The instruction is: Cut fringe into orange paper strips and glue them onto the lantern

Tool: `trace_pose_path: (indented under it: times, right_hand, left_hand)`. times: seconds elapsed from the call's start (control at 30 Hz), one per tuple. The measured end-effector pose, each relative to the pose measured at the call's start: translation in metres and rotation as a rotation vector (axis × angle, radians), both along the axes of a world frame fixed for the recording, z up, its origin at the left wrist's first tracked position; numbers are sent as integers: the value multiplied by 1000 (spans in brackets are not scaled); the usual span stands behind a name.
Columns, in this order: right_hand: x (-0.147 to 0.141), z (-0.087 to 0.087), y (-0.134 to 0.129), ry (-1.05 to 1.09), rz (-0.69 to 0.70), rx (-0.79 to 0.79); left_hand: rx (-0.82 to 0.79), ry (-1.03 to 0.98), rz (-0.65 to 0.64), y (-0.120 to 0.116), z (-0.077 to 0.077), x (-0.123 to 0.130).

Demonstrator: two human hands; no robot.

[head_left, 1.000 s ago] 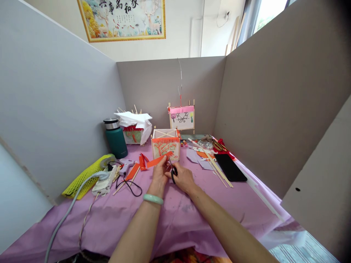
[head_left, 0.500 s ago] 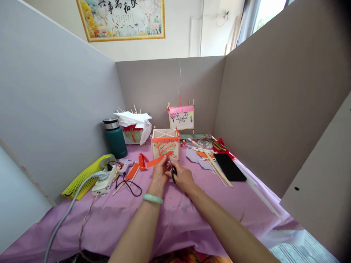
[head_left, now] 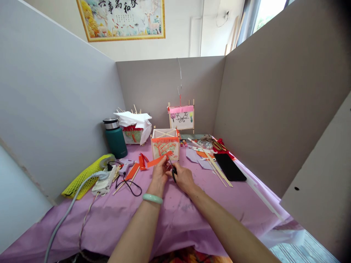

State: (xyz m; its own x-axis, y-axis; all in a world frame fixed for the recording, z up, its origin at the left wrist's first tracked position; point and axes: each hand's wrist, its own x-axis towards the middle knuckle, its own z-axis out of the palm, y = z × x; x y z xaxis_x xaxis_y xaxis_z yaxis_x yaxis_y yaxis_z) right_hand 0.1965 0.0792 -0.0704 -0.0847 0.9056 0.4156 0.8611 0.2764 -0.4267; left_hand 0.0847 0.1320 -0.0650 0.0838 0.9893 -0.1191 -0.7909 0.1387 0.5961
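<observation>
My left hand [head_left: 159, 172] pinches an orange paper strip [head_left: 154, 162], whose right end is cut into a fringe. Black-handled scissors [head_left: 174, 171] are in my right hand [head_left: 183, 177], their blades up against the strip's fringed end. Just behind both hands stands a box-shaped lantern [head_left: 165, 148] with a stick frame, a tree picture on its front and an orange fringe along the top. Folded orange paper [head_left: 142, 162] lies left of the strip. Part of the blades is hidden by my fingers.
Left are a green bottle [head_left: 115, 140], a power strip [head_left: 104, 184], a glue gun [head_left: 126, 166] and cords. Behind stand a tissue-covered lantern [head_left: 133, 133] and a hanging pink-topped one [head_left: 181, 118]. A phone [head_left: 229, 167] and wooden sticks [head_left: 219, 170] lie right. Grey panels enclose the table.
The scissors have shifted very slightly in my right hand at the strip's end. Everything else stays where it was.
</observation>
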Motion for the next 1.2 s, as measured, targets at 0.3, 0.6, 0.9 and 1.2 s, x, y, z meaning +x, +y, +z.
trace_pose_path:
  times: [0.3,0.6,0.9,1.2]
  right_hand:
    - [0,1,-2,30,-16,23]
    - [0,0,0,23,-18,26]
    - [0,2,0,20,-30,11]
    - [0,0,2,14,-36,9]
  left_hand:
    - [21,67,-18,8,-9,2]
    - [19,55,-11,9,-9,2]
    - [22,59,-9,8,-9,1]
    - [21,42,-4,8,-9,1]
